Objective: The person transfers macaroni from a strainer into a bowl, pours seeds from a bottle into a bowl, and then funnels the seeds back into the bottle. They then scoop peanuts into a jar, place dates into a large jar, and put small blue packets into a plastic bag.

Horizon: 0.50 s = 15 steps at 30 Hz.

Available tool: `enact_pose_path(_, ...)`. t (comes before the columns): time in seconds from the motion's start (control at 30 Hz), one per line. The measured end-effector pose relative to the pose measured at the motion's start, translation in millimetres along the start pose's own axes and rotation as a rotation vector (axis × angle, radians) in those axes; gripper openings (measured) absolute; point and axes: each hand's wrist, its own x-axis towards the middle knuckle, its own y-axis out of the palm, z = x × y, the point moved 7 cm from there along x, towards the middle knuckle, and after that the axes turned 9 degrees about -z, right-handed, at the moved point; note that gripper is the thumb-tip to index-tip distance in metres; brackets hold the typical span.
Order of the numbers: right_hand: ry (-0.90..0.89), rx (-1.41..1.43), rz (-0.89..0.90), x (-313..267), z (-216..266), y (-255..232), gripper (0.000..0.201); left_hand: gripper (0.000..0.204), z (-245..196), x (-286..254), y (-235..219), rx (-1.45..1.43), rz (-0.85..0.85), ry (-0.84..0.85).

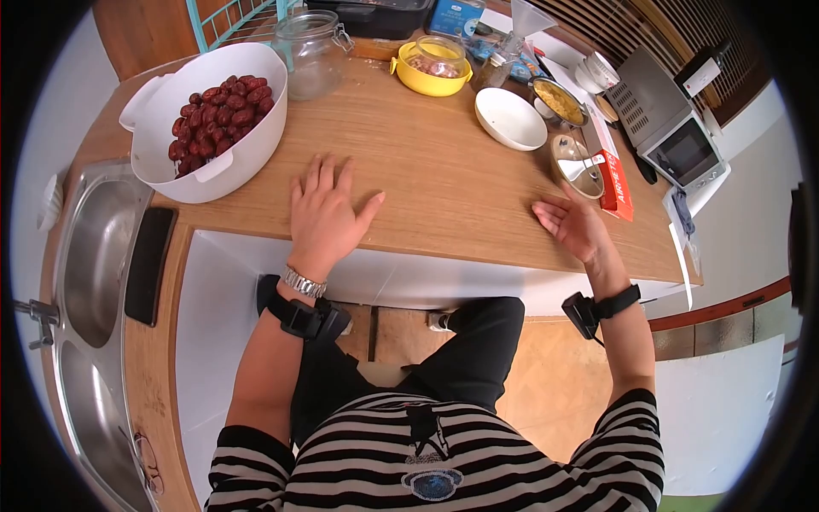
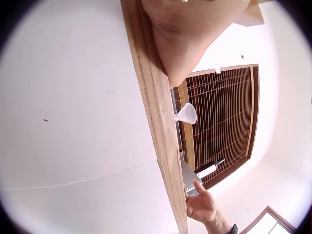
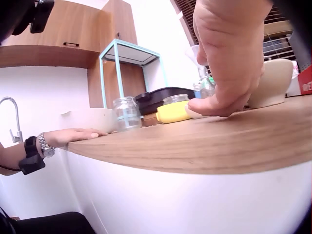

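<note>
While the left grip (image 1: 327,209) lies spread on the desk (image 1: 426,171), the loosely curved, empty right grip (image 1: 577,226) could, swinging outward, tip the upper-right bowl (image 1: 582,182).

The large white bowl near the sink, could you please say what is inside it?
The white bowl holds dark red, wrinkled fruit, apparently dates; whatever lies beneath the pile is hidden.

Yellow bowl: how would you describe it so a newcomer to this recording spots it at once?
Look to the far side of the wooden counter. In the head view, the yellow bowl sits between the clear glass jar on the left and the white bowl on the right. Unlike both, it is bright yellow, with a side handle.
</note>
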Motion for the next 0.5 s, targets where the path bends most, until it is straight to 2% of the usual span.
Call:
enact_pose_path(0.07,-0.004,-0.087,0.038,17,0,13,0.042,0.057,0,0,1,0.004,-0.005,0.004)
enact_pose_path(0.13,0.006,-0.043,0.077,40,4,27,0.042,0.057,1,-1,2,0.006,-0.006,-0.002)
enact_pose_path(0.2,-0.047,0.015,-0.067,54,11,42,0.041,0.057,2,-1,3,0.008,-0.003,-0.007)
enact_pose_path(0.33,-0.033,0.101,-0.011,92,12,59,0.038,0.057,1,-1,2,0.007,-0.013,0.001)
enact_pose_path(0.5,-0.063,0.143,-0.081,112,17,58,0.031,0.057,3,-1,1,-0.004,-0.043,0.000)
